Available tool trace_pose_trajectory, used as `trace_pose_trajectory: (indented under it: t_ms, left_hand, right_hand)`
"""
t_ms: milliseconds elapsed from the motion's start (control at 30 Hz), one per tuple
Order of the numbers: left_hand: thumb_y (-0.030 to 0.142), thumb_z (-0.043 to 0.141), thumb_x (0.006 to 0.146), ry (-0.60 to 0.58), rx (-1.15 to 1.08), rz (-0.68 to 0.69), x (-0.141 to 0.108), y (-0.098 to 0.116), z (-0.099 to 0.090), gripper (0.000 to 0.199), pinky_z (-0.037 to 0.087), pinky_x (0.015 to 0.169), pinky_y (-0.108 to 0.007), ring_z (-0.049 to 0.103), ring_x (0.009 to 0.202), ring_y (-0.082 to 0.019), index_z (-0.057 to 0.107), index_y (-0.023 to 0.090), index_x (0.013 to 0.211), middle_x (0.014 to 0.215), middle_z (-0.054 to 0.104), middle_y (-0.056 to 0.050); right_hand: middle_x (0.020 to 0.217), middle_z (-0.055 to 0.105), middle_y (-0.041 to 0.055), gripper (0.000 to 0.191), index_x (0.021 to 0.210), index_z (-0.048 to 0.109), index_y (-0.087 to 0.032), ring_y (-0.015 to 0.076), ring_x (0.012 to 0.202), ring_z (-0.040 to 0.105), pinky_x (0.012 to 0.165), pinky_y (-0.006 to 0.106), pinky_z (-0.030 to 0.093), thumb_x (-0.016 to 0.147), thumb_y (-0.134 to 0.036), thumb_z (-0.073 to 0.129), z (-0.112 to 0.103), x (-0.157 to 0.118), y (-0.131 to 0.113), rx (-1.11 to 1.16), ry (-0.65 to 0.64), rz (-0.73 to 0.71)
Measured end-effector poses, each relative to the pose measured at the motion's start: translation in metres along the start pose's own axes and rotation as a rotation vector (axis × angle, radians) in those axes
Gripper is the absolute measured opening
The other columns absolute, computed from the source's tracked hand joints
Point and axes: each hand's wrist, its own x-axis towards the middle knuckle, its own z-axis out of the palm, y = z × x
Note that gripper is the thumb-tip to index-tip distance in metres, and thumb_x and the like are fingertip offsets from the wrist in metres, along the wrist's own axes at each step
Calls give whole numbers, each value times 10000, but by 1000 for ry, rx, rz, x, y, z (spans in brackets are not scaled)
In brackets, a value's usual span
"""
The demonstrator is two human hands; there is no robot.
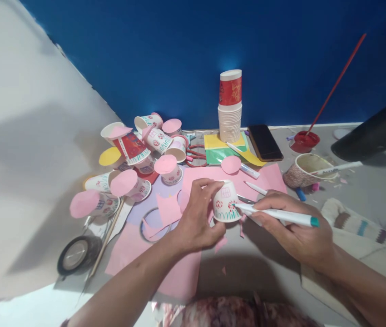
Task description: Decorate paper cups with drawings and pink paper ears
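Observation:
Between the thumb and fingers of my left hand [198, 215] is a small white paper cup [227, 203], held upside down. Drawn on it are a purple window, red flowers and green grass strokes. My right hand [295, 227] grips a white marker [281, 216] with a green end, and its tip touches the cup beside a red flower. Pink paper [179, 272] lies under my left forearm. Behind the cup are a pink paper circle [231, 165] and another white marker [249, 170].
Several decorated cups with pink circles [168, 170] crowd the left. A tall cup stack [230, 106] and a phone [265, 142] stand near the blue wall. At right are a patterned cup [295, 175], a red pot [304, 141] and cloth [366, 259]; black tape [73, 255] sits front left.

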Motion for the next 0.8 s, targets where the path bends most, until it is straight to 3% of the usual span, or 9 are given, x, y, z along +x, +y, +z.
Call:
trace_pose_trajectory:
  t_ms: [233,800]
  left_hand:
    - [60,638,634,7,-25,21,0,0,0,893,506,1089,-528,499,1302,-334,447,264,1481,1349,487,-127]
    - [49,641,650,17,-54,12,1,2,-1,880,524,1092,-513,517,1297,-318,445,277,1477,1354,479,-118]
  right_hand:
    - [793,794,8,71,903,721,-273,201,716,765,685,302,608,966,-244,709,-3,0,-2,8,72,-1]
    - [802,795,6,86,905,721,-287,216,724,764,692,320,623,988,-292,697,-3,-1,1,-11,63,27]
